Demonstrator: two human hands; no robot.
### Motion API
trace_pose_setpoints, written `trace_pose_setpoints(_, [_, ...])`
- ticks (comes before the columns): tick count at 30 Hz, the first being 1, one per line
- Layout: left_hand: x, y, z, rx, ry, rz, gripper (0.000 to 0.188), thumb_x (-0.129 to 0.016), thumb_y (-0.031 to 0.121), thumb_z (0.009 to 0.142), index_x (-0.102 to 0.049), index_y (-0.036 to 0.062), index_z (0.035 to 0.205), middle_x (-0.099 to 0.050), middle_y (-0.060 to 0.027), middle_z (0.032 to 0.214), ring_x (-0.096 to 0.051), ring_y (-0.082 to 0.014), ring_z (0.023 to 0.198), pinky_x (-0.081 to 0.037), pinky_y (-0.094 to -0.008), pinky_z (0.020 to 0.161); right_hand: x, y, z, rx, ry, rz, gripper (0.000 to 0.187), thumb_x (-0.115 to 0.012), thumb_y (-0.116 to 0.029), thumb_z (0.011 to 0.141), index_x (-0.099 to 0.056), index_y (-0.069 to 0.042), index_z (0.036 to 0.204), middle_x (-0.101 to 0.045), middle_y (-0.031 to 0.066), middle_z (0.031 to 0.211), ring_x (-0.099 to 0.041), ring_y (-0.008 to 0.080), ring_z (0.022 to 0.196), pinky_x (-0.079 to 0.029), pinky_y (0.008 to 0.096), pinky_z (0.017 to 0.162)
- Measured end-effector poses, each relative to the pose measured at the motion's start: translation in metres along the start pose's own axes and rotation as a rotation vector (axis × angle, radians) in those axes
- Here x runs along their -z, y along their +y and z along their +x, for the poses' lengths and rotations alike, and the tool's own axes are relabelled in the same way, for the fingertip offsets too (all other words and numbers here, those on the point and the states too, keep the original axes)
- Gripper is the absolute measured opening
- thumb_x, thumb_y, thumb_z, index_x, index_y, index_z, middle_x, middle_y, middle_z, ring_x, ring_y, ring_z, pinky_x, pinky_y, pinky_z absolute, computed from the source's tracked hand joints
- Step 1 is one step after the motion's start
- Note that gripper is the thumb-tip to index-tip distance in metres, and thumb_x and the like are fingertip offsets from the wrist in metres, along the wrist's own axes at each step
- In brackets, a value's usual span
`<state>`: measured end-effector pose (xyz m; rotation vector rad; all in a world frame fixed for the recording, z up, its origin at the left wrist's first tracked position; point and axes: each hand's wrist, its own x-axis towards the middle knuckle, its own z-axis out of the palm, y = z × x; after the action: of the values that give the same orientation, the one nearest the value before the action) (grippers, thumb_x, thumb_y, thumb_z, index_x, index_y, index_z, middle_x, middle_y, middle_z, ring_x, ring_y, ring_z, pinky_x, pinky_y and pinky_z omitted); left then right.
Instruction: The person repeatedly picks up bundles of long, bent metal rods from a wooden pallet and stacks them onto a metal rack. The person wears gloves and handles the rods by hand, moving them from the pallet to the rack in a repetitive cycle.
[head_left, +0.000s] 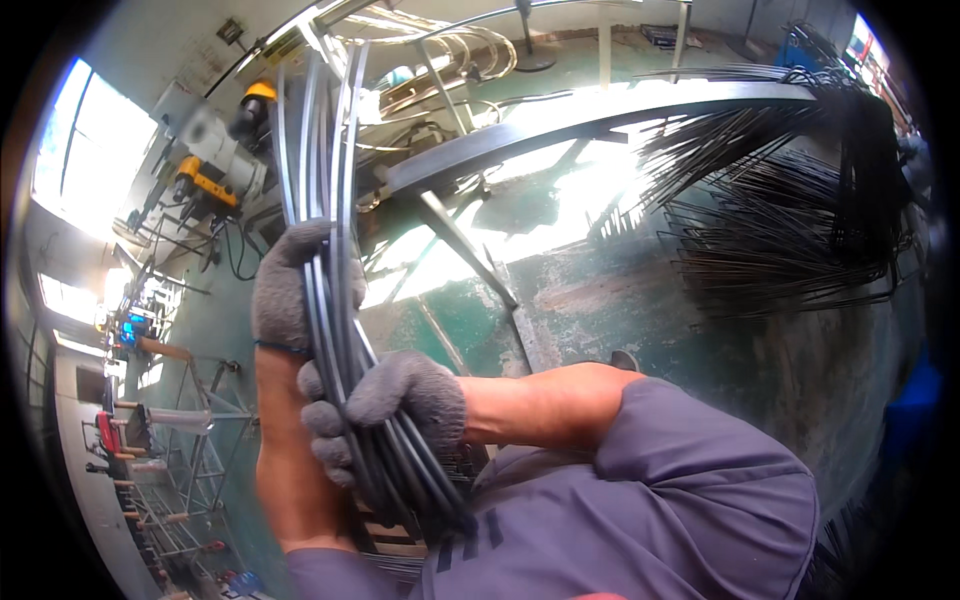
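Observation:
A bundle of several thin dark metal rods (345, 330) stands before my body, its far ends spread slightly and its near ends close to my chest. Around its upper part wraps my left hand (290, 285), in a grey knit glove. Lower down, my right hand (385, 405), gloved the same way, is closed round the rods with its fingers curled over them. Both hands touch only this bundle. The rods' lowest ends are dark and partly lost against my grey-purple shirt.
A long metal beam (600, 115) runs from beside the bundle to the right. At its end hangs a large pile of bent dark rods (800, 200). Yellow-and-grey machinery (205, 180) stands at the left. Metal frames (200, 440) fill the lower left. The floor (600, 310) is worn green.

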<state>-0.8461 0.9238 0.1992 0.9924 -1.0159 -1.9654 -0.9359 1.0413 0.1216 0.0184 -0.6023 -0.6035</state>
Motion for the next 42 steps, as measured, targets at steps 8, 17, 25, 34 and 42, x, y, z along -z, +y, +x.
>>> trace_pose_setpoints(8, [-0.181, -0.127, 0.160, -0.357, -0.531, 0.740, 0.023, -0.068, 0.015, 0.093, -0.065, 0.0025, 0.111, -0.070, -0.0106, 0.087, -0.069, -0.0177, 0.071, -0.059, -0.0290, 0.067, -0.105, -0.078, -0.160, 0.485, -0.126, -0.169, 0.040, -0.064, -0.002, 0.085, -0.058, -0.014, 0.122, -0.059, 0.0042, 0.099, -0.060, 0.0231, 0.097, -0.051, 0.0487, 0.093])
trace_pose_setpoints(17, [-0.356, -0.213, 0.229, 0.111, -0.759, 0.398, 0.018, -0.066, 0.024, 0.095, -0.064, 0.0072, 0.089, -0.064, -0.0053, 0.077, -0.062, -0.0173, 0.063, -0.055, -0.0326, 0.058, -0.154, -0.127, -0.305, 0.837, 0.089, -0.404, 0.046, -0.065, -0.007, 0.085, -0.052, -0.007, 0.129, -0.057, 0.0033, 0.101, -0.057, 0.0210, 0.093, -0.051, 0.0425, 0.089])
trace_pose_setpoints(25, [-0.470, -0.320, 0.175, 0.154, -0.729, 0.316, 0.042, -0.073, 0.033, 0.092, -0.066, -0.0029, 0.113, -0.071, -0.0103, 0.093, -0.069, -0.0189, 0.076, -0.058, -0.0333, 0.074, -0.233, -0.090, -0.512, 1.011, 0.617, -0.641, 0.056, -0.070, -0.016, 0.078, -0.047, -0.007, 0.128, -0.051, -0.0027, 0.086, -0.054, 0.0145, 0.073, -0.049, 0.0311, 0.069])
trace_pose_setpoints(34, [-0.376, -0.480, 0.117, 0.159, -0.077, 1.034, 0.029, -0.070, 0.018, 0.072, -0.072, 0.0041, 0.098, -0.073, -0.0193, 0.089, -0.072, -0.0307, 0.081, -0.057, -0.0414, 0.072, -0.405, -0.010, -0.895, 0.626, 1.941, -1.517, 0.056, -0.074, -0.032, 0.088, -0.056, -0.001, 0.131, -0.066, 0.0115, 0.101, -0.069, 0.0229, 0.082, -0.057, 0.0332, 0.066])
trace_pose_setpoints(42, [-0.325, -0.587, -0.006, 0.365, 0.413, 0.615, 0.018, -0.072, 0.019, 0.073, -0.074, 0.0042, 0.083, -0.070, -0.0123, 0.069, -0.069, -0.0251, 0.065, -0.054, -0.0404, 0.062, -0.418, -0.153, -0.750, -0.200, 1.963, -3.303, 0.057, -0.063, -0.035, 0.090, -0.058, -0.001, 0.134, -0.067, 0.0212, 0.125, -0.067, 0.0367, 0.108, -0.053, 0.0440, 0.095])
